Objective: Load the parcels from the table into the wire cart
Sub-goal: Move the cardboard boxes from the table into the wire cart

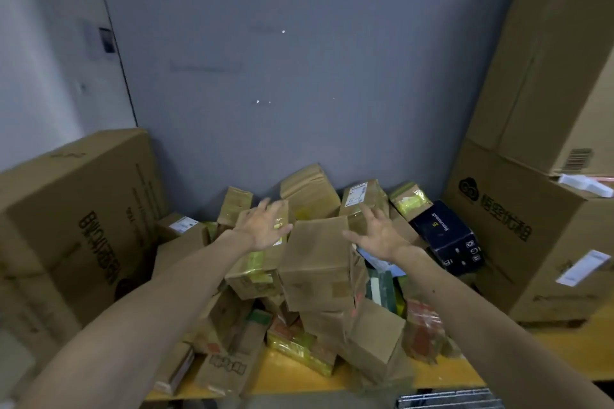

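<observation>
1. A corner of the cart [448,400] is seen at the bottom edge, right of centre, below the table's front edge.
2. The parcels [375,339] are heaped on the yellow table [292,378], none of them in the cart.
3. A brown box [319,262] is set high in the middle of the heap, with a taped parcel [255,272] touching its left side.
4. The left hand [262,226] is held over the taped parcel with fingers spread wide and nothing gripped; contact cannot be told.
5. The right hand [378,232] is likewise spread wide and empty, just beside the brown box's upper right corner.
6. A black box [448,236] is seen right of the hands.
7. The heap is flanked by a left carton [76,216] and stacked right cartons [531,242], and is backed by a grey wall [282,76].
</observation>
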`<state>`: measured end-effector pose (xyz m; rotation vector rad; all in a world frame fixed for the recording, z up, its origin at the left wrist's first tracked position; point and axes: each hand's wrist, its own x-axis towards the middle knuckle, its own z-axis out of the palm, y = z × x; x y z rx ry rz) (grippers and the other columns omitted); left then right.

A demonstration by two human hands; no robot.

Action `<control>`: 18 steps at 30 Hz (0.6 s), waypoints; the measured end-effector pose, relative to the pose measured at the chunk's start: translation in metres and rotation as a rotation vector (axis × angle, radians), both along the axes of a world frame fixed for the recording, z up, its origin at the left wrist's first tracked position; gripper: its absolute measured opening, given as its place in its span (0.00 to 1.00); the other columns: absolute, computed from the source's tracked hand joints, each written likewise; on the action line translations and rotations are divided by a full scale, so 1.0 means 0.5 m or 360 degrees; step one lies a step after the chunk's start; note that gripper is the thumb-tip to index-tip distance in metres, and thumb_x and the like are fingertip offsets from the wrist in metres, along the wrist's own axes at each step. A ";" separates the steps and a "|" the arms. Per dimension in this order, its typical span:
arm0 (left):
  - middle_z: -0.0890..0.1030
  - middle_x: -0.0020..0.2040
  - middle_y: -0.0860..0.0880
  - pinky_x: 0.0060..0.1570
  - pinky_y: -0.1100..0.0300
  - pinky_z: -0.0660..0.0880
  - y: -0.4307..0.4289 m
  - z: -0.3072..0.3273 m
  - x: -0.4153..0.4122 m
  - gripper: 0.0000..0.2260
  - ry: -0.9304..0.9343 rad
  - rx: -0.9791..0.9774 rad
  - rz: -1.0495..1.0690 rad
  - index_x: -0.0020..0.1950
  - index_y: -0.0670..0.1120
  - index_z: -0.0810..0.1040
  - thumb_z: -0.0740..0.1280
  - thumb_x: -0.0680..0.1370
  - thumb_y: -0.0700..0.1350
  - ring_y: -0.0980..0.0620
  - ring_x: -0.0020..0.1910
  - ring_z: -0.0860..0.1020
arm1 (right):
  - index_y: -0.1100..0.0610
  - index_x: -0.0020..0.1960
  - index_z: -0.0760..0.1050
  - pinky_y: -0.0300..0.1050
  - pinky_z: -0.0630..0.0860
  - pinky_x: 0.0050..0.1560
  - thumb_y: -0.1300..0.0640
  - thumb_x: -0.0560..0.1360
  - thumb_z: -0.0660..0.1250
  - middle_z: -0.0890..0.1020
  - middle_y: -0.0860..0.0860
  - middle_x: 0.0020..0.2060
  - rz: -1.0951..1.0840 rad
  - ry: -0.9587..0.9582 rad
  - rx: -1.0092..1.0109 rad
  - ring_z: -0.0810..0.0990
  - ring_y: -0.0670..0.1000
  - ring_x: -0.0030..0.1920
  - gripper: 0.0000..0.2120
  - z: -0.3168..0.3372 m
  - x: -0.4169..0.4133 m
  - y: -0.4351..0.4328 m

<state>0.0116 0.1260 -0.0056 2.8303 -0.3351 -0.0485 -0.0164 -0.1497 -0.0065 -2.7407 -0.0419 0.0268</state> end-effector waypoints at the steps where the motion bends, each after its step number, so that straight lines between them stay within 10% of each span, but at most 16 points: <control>1: 0.53 0.81 0.45 0.74 0.48 0.60 0.000 -0.016 -0.004 0.32 0.0101 -0.0074 0.0019 0.81 0.54 0.52 0.59 0.80 0.63 0.42 0.78 0.57 | 0.51 0.81 0.45 0.63 0.60 0.74 0.32 0.74 0.63 0.51 0.59 0.79 0.0019 0.0052 0.0006 0.54 0.63 0.77 0.46 -0.014 0.004 0.007; 8: 0.60 0.79 0.49 0.72 0.49 0.63 0.006 -0.106 -0.022 0.48 0.0597 -0.0220 0.0015 0.79 0.61 0.49 0.72 0.68 0.69 0.44 0.76 0.61 | 0.47 0.80 0.41 0.58 0.65 0.71 0.30 0.64 0.72 0.61 0.57 0.76 0.0166 0.0505 0.0103 0.64 0.60 0.74 0.58 -0.092 0.013 0.045; 18: 0.63 0.76 0.48 0.68 0.54 0.68 -0.031 -0.180 -0.021 0.48 0.0712 -0.0583 0.0021 0.79 0.64 0.50 0.78 0.69 0.54 0.45 0.72 0.66 | 0.41 0.78 0.33 0.57 0.66 0.70 0.42 0.65 0.78 0.63 0.56 0.76 0.0065 0.0543 0.0055 0.67 0.60 0.72 0.62 -0.124 0.015 0.073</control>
